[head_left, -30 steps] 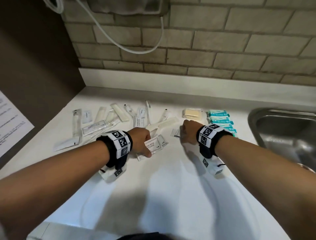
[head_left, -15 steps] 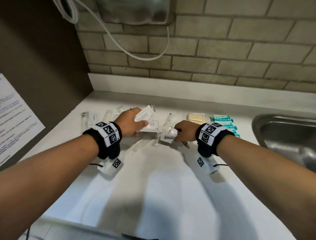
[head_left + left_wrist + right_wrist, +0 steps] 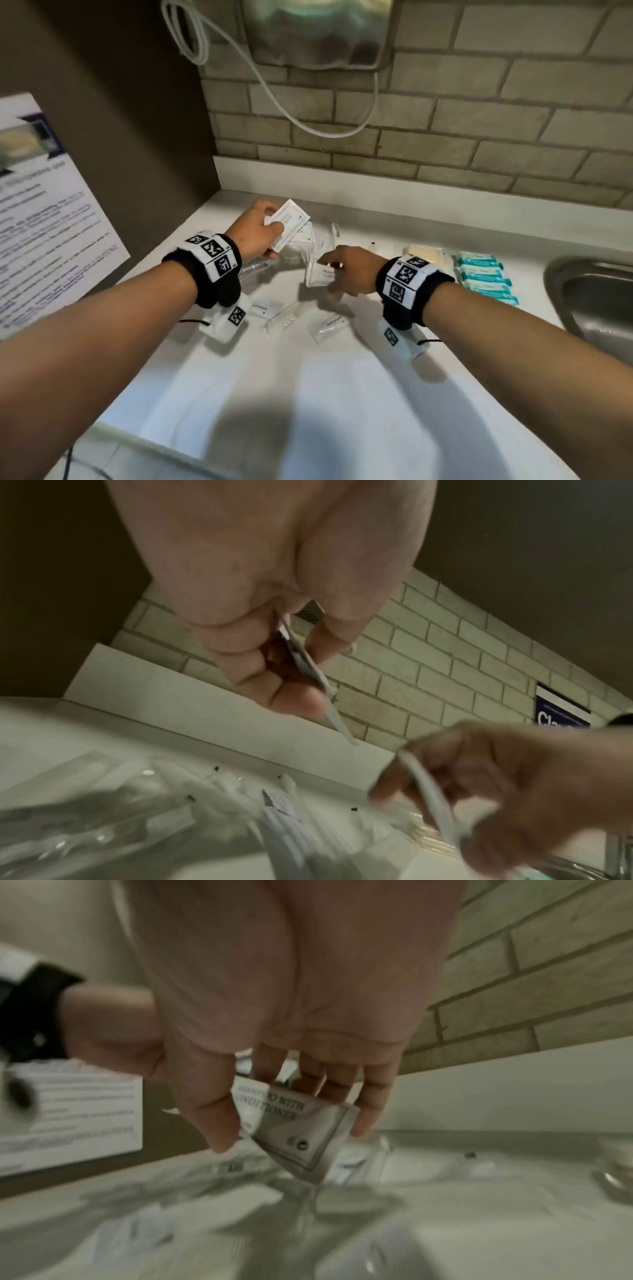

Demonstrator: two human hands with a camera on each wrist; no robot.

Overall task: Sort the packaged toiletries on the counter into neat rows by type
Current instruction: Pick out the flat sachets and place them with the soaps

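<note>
My left hand (image 3: 263,228) pinches a flat white printed sachet (image 3: 289,222) above the counter's back left; the left wrist view shows that sachet (image 3: 304,664) edge-on between thumb and fingers. Just to the right, my right hand (image 3: 342,274) pinches a second white sachet (image 3: 322,274), printed with conditioner lettering (image 3: 301,1131) in the right wrist view. Under both hands lies a loose pile of white and clear packets (image 3: 308,246). Small toothpaste packets (image 3: 263,307) (image 3: 330,327) lie nearer me. A wrapped soap bar (image 3: 426,255) and a row of teal packets (image 3: 483,277) sit at the right.
The steel sink (image 3: 596,301) is sunk into the counter at the far right. A brick wall with a hanging white cable (image 3: 274,96) backs the white counter (image 3: 308,394). A dark side panel with a printed notice (image 3: 44,222) closes the left side.
Both hands lifted off the counter, each with a sachet; the left went back and up, and the right came left towards it. The head view tilted upward.
</note>
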